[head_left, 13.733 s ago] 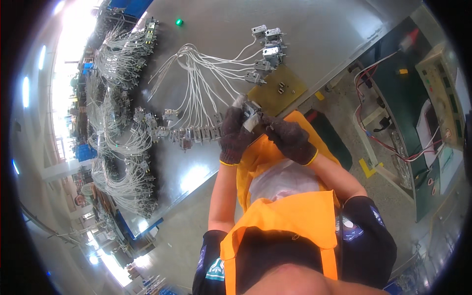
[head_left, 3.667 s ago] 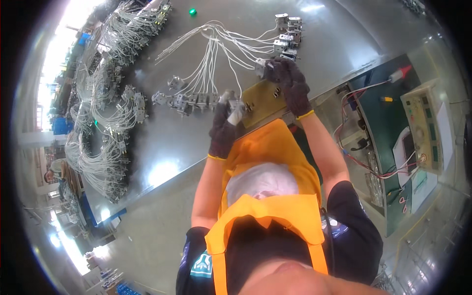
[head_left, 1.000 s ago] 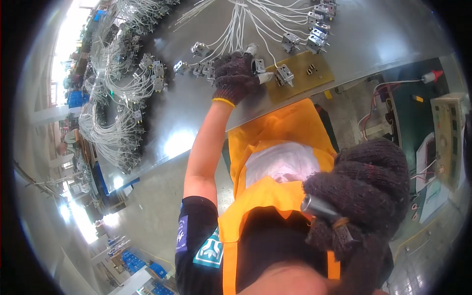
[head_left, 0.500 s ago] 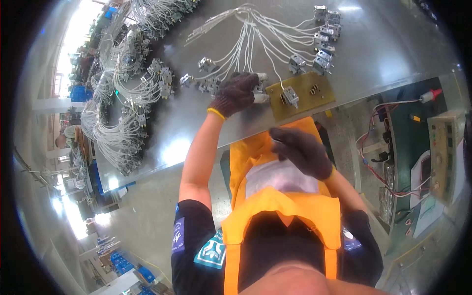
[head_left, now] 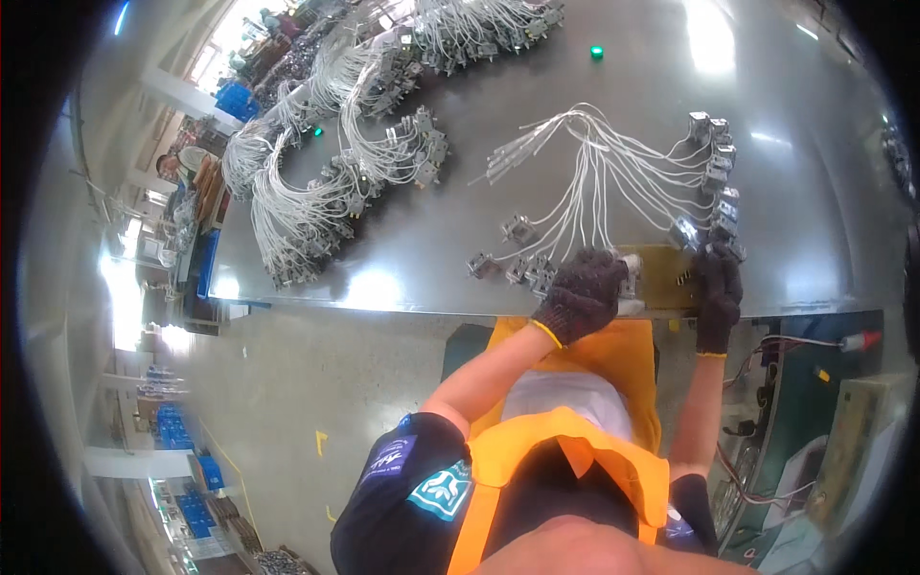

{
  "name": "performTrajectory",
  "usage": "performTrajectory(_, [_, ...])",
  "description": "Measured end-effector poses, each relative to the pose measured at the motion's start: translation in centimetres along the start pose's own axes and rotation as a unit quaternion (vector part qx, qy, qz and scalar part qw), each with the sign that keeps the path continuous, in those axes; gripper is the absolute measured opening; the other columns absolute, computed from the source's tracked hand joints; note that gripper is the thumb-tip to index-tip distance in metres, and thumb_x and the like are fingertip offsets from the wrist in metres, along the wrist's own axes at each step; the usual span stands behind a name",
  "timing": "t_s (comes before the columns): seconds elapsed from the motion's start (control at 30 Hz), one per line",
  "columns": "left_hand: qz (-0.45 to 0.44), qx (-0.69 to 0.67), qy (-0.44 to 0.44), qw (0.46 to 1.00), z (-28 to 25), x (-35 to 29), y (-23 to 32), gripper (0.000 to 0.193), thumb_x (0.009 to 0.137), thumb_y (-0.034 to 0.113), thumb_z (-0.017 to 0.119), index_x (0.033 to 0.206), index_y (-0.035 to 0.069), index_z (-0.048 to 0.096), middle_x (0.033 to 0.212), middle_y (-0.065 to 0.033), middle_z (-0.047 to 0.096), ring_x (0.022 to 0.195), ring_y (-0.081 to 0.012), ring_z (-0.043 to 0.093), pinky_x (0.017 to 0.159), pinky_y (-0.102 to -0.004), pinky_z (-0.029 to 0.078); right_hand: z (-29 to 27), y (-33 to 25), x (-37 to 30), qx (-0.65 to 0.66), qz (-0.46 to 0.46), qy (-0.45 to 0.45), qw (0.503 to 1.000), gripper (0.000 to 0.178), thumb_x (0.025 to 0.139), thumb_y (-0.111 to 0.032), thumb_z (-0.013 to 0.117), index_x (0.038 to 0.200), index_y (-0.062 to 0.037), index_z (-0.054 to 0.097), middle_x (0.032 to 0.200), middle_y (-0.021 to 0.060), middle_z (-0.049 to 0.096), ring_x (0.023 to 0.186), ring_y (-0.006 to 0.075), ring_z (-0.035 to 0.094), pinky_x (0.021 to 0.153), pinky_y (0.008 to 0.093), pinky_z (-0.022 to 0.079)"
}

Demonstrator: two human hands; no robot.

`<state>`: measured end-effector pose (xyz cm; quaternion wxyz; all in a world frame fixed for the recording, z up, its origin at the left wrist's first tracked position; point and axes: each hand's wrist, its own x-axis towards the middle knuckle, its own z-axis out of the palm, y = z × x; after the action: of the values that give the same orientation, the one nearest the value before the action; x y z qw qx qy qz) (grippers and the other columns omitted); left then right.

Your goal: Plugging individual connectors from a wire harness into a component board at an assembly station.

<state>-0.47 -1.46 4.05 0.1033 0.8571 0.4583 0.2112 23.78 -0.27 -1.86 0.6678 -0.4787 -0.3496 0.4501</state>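
My left hand [head_left: 582, 292], in a dark knit glove with a yellow cuff, is closed at the left end of a brass-coloured plate [head_left: 661, 273]. A whitish and metallic piece [head_left: 631, 275] shows beside its fingers; what they hold is mostly hidden. At the plate's right end my right hand [head_left: 719, 297], gloved alike, has its fingers closed on a small metal block among others. White wires [head_left: 599, 168] run from a gathered bundle to several metal blocks [head_left: 721, 172] on the right and more metal blocks [head_left: 518, 230] beside my left hand. A small fitting [head_left: 683, 278] stands on the plate.
Piles of white-wired metal blocks [head_left: 307, 216] cover the far left of the grey metal table [head_left: 537, 81]. The table's front edge runs close before my orange apron [head_left: 628, 364]. A side bench [head_left: 824, 383] with loose leads stands at the right. Another person [head_left: 187, 163] is at the far left.
My right hand has moved from over the apron to the blocks at the plate's right. The block on the plate no longer lies there. My left hand stays by the plate; the view has shifted.
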Motion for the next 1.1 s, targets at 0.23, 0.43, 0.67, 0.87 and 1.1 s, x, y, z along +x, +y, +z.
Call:
performTrajectory(0.23, [0.015,-0.044,-0.026,0.999,1.0,-0.7,-2.5,0.026,0.079,0.015,0.063,0.104,0.009,0.059,0.095,-0.0161,0.062,0.091,-0.0377,0.059,0.078,-0.0457,0.049,0.9,-3.3,-3.9,-0.014,-0.016,0.009,1.0,0.027,0.098,-0.018,0.06,0.119,-0.0017,0.063,0.095,0.0033,0.067,0.085,0.0101,0.063,0.076,0.024,0.052])
performTrajectory(0.43, [-0.101,-0.427,-0.03,0.898,0.1,1.1,-1.9,0.063,0.082,0.017,0.075,0.135,-0.003,0.05,0.111,-0.0097,0.065,0.101,-0.0153,0.061,0.091,-0.0318,0.049,0.3,-3.4,-8.1,0.08,0.156,0.034,0.984,0.021,0.097,-0.017,0.059,0.112,-0.0037,0.064,0.094,0.0042,0.069,0.078,0.0106,0.065,0.07,0.0244,0.053])
performTrajectory(0.67, [-0.083,-0.128,0.002,0.988,0.8,1.8,0.6,0.055,0.081,0.022,0.077,0.129,0.003,0.058,0.103,-0.0147,0.065,0.1,-0.0262,0.062,0.09,-0.0371,0.048,1.0,-3.7,-10.1,0.055,0.183,-0.041,0.981,0.021,0.099,-0.022,0.058,0.112,-0.0057,0.063,0.094,0.0039,0.069,0.078,0.011,0.064,0.067,0.026,0.055])
performTrajectory(0.87, [0.013,-0.11,-0.011,0.994,-0.2,2.0,-0.1,0.057,0.08,0.035,0.074,0.127,0.008,0.056,0.1,-0.017,0.062,0.094,-0.0382,0.058,0.082,-0.0468,0.046,3.0,-1.5,-11.5,-0.032,0.134,-0.111,0.984,0.03,0.098,-0.017,0.06,0.123,-0.0024,0.058,0.094,0.0049,0.068,0.071,0.0083,0.063,0.061,0.0234,0.052])
performTrajectory(1.1, [-0.077,-0.079,0.037,0.993,0.4,2.2,1.7,0.042,0.084,0.04,0.069,0.113,0.01,0.064,0.098,-0.0145,0.066,0.096,-0.0368,0.061,0.082,-0.0463,0.049,5.7,0.2,-10.6,-0.247,-0.24,-0.05,0.938,0.014,0.092,-0.008,0.063,0.106,-0.0069,0.067,0.09,0.011,0.066,0.08,0.0228,0.066,0.07,0.0321,0.052])
